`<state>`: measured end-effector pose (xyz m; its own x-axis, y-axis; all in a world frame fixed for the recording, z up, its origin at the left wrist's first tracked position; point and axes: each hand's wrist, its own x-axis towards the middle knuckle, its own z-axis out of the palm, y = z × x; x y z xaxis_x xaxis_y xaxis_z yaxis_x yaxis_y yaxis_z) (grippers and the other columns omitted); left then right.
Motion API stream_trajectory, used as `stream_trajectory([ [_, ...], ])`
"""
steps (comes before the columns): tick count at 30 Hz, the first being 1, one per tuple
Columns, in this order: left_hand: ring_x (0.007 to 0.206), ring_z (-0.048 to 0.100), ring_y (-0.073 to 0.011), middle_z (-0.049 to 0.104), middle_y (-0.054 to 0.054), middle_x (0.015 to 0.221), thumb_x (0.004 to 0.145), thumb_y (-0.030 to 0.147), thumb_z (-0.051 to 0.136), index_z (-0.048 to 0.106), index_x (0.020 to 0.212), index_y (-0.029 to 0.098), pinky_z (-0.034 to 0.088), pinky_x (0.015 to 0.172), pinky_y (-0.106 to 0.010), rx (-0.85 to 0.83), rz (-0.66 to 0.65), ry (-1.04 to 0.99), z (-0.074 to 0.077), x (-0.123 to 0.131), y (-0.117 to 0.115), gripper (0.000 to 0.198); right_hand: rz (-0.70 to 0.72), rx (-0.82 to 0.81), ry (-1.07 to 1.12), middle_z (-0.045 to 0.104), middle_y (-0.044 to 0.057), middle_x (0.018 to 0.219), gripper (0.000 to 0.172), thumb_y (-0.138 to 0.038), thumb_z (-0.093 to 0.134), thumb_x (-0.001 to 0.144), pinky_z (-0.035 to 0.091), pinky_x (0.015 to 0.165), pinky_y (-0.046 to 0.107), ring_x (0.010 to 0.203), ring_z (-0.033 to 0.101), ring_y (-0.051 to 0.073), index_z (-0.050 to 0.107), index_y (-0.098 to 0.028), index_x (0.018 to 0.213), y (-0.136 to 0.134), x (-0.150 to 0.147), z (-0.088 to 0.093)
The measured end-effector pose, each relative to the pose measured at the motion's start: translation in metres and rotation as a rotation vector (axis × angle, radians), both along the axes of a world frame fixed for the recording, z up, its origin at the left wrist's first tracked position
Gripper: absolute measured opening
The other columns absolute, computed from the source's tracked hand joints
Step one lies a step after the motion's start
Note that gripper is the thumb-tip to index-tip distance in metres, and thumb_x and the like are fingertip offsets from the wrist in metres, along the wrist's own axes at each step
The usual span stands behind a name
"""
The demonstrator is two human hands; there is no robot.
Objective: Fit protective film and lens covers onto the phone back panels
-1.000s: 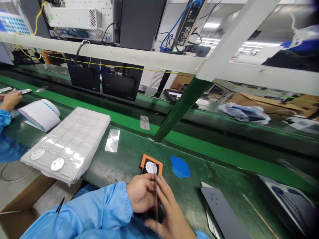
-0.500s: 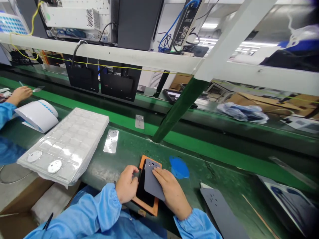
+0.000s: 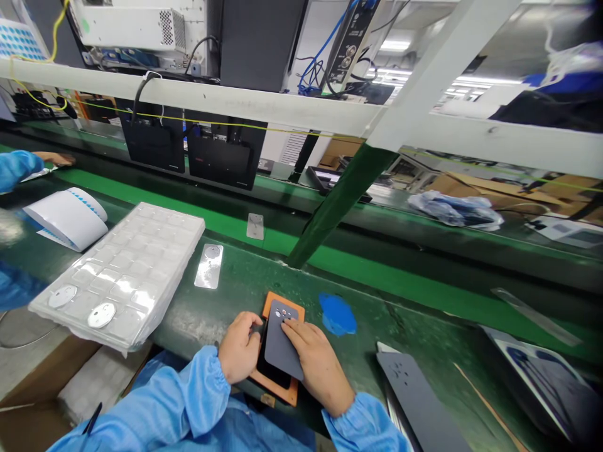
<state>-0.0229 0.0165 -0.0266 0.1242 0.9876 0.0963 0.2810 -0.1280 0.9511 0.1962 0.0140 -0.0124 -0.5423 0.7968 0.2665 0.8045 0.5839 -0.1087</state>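
Note:
An orange jig (image 3: 281, 394) lies on the green bench in front of me. A grey phone back cover (image 3: 281, 345) with camera holes rests on it. My right hand (image 3: 315, 367) lies flat on top of the cover, fingers stretched toward the holes. My left hand (image 3: 239, 348) curls around the left edge of the cover and jig.
A clear blister tray (image 3: 120, 276) with two white discs sits to the left, a film strip (image 3: 209, 266) beside it. A blue scrap (image 3: 337, 314) lies right of the jig. Grey covers (image 3: 419, 402) are stacked at right. A co-worker's sleeve (image 3: 16, 169) shows far left.
One second ago both hands held the cover upright near my body; now it lies on the jig. Since half a second ago the cover has settled lower and straighter.

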Motion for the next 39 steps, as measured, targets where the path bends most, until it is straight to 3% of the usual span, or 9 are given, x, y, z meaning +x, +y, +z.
stream_trajectory([
  [9, 0.103, 0.055, -0.0217, 0.062, -0.006, 0.105, 0.079, 0.003, 0.047, 0.060, 0.101, 0.021, 0.044, 0.096, -0.037, 0.185, -0.010, 0.099, 0.010, -0.002, 0.015, 0.031, -0.033, -0.136, -0.021, 0.061, 0.013, 0.134, 0.048, -0.011, 0.047, 0.084, 0.039, 0.107, 0.047, 0.125, 0.055, 0.025, 0.062, -0.017, 0.129, 0.001, -0.009, 0.010],
  [16, 0.114, 0.047, -0.0275, 0.066, -0.006, 0.113, 0.082, 0.010, 0.053, 0.063, 0.106, 0.021, 0.039, 0.098, -0.048, 0.415, -0.222, 0.453, 0.000, 0.015, 0.021, 0.029, 0.035, -0.231, -0.119, 0.055, 0.013, 0.142, 0.059, -0.006, 0.044, 0.078, 0.038, 0.109, 0.043, 0.132, 0.049, 0.025, 0.058, -0.017, 0.135, 0.002, 0.005, 0.020],
  [19, 0.111, 0.045, -0.0291, 0.065, -0.006, 0.117, 0.081, 0.017, 0.058, 0.065, 0.099, 0.021, 0.036, 0.093, -0.053, 0.439, -0.246, 0.605, -0.006, 0.020, 0.016, 0.020, 0.035, -0.258, -0.082, 0.064, 0.007, 0.131, 0.048, -0.010, 0.041, 0.085, 0.043, 0.103, 0.038, 0.123, 0.057, 0.021, 0.066, -0.023, 0.123, 0.025, 0.005, 0.029],
  [21, 0.108, 0.044, -0.0286, 0.066, -0.006, 0.114, 0.082, 0.019, 0.059, 0.066, 0.096, 0.021, 0.035, 0.090, -0.053, 0.422, -0.220, 0.660, -0.007, 0.022, 0.012, 0.016, -0.063, -0.216, -0.026, 0.067, 0.007, 0.125, 0.039, -0.021, 0.039, 0.094, 0.043, 0.103, 0.037, 0.118, 0.059, 0.020, 0.068, -0.023, 0.120, 0.050, -0.009, 0.028],
  [24, 0.104, 0.044, -0.0277, 0.066, -0.008, 0.106, 0.083, 0.023, 0.060, 0.067, 0.090, 0.020, 0.035, 0.085, -0.049, 0.396, -0.172, 0.693, -0.009, 0.023, 0.009, 0.011, -0.232, -0.113, 0.025, 0.059, 0.011, 0.136, 0.043, -0.034, 0.035, 0.099, 0.033, 0.111, 0.047, 0.131, 0.049, 0.026, 0.059, -0.020, 0.131, 0.084, -0.040, 0.015],
  [28, 0.099, 0.044, -0.0266, 0.063, -0.009, 0.095, 0.084, 0.026, 0.061, 0.067, 0.083, 0.019, 0.035, 0.081, -0.046, 0.398, -0.101, 0.694, -0.016, 0.024, 0.007, 0.009, -0.273, -0.087, 0.026, 0.049, 0.009, 0.147, 0.048, -0.043, 0.036, 0.099, 0.027, 0.112, 0.057, 0.141, 0.035, 0.031, 0.049, -0.023, 0.141, 0.099, -0.065, -0.011],
  [31, 0.099, 0.045, -0.0262, 0.063, -0.009, 0.095, 0.084, 0.025, 0.060, 0.066, 0.083, 0.019, 0.035, 0.081, -0.046, 0.398, -0.095, 0.694, -0.016, 0.024, 0.004, 0.009, -0.285, -0.024, 0.029, 0.046, 0.010, 0.150, 0.050, -0.045, 0.038, 0.098, 0.025, 0.112, 0.058, 0.142, 0.033, 0.032, 0.047, -0.025, 0.143, 0.098, -0.066, -0.019],
  [35, 0.103, 0.047, -0.0265, 0.064, -0.009, 0.106, 0.085, 0.028, 0.059, 0.063, 0.092, 0.018, 0.037, 0.087, -0.048, 0.349, -0.100, 0.664, -0.007, 0.022, -0.006, 0.013, -0.253, 0.203, 0.202, 0.058, 0.015, 0.135, 0.046, -0.043, 0.042, 0.096, 0.032, 0.110, 0.052, 0.133, 0.045, 0.030, 0.055, -0.016, 0.132, 0.087, -0.055, -0.014],
  [39, 0.109, 0.046, -0.0280, 0.063, -0.008, 0.119, 0.085, 0.034, 0.060, 0.061, 0.104, 0.020, 0.036, 0.093, -0.050, 0.264, -0.118, 0.551, 0.001, 0.019, -0.018, 0.024, -0.480, 0.353, 0.391, 0.062, 0.022, 0.120, 0.054, -0.055, 0.047, 0.091, 0.045, 0.100, 0.050, 0.117, 0.056, 0.034, 0.063, -0.008, 0.114, 0.046, -0.022, -0.023],
])
